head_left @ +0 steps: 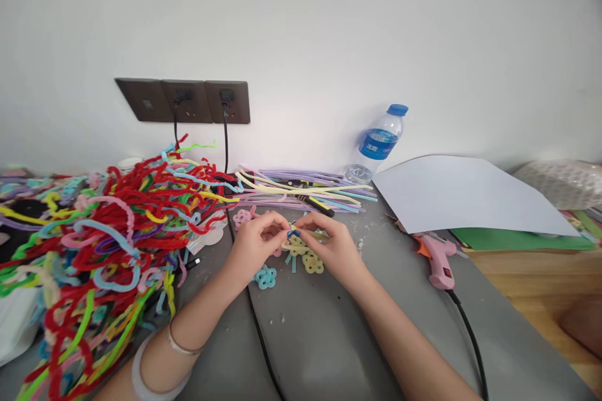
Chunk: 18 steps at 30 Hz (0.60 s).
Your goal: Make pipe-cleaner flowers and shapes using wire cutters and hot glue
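Note:
My left hand point(260, 239) and my right hand point(332, 239) meet near the middle of the table, thumbs and forefingers pinched together. Between the fingertips is a pale yellow pipe cleaner point(293, 227), mostly hidden by the fingers. Just below and behind them lie yellow pipe-cleaner flowers point(312, 262). A blue pipe-cleaner flower point(265, 277) rests by my left wrist, and a pink one point(242, 217) sits beyond my left hand.
A tangled heap of coloured pipe cleaners point(141, 213) covers the left side. Straight pipe cleaners point(273, 178) and a yellow-black tool point(320, 205) lie at the back. A water bottle point(377, 144) leans against the wall. Right are white paper point(470, 194) and a pink glue gun point(441, 262).

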Each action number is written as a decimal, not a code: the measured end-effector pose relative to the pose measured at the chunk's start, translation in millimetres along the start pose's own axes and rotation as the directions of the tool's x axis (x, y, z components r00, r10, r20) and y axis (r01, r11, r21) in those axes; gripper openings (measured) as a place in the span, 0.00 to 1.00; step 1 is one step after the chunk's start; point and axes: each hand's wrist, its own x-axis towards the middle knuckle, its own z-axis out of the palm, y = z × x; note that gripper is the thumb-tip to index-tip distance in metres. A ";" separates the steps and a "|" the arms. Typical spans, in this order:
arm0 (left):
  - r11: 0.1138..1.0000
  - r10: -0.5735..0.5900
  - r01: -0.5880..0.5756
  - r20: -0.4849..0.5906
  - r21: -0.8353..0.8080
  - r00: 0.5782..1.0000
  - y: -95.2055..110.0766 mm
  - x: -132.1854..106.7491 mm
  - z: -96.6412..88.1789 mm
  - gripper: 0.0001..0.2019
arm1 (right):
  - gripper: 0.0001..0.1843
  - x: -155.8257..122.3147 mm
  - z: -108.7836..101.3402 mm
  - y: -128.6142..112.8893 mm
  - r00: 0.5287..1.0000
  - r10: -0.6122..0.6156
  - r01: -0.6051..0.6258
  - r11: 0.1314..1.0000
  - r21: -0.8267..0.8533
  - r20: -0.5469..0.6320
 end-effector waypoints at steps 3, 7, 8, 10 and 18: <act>1.000 -0.009 0.009 -0.013 0.010 1.000 1.6 -0.4 1.2 0.05 | 0.05 -0.4 1.0 -1.6 0.999 -0.028 0.027 0.999 -0.035 -0.024; 1.000 -0.001 0.002 -0.034 0.011 0.999 1.8 -0.8 2.9 0.05 | 0.05 -0.1 1.4 -3.9 0.998 -0.019 0.016 0.999 -0.046 -0.052; 1.000 0.005 -0.005 -0.038 0.010 0.999 1.4 -0.9 3.2 0.05 | 0.05 -0.1 1.6 -4.0 0.998 -0.013 0.011 0.999 -0.040 -0.056; 1.000 0.014 -0.014 -0.040 0.009 0.999 0.5 -1.2 3.8 0.05 | 0.04 -0.2 1.9 -4.1 0.998 -0.006 0.004 0.999 -0.033 -0.069; 0.999 0.045 -0.044 -0.053 0.015 0.998 -4.0 -2.7 5.3 0.08 | 0.05 -2.2 1.5 -5.3 0.990 0.029 -0.033 0.999 -0.023 -0.141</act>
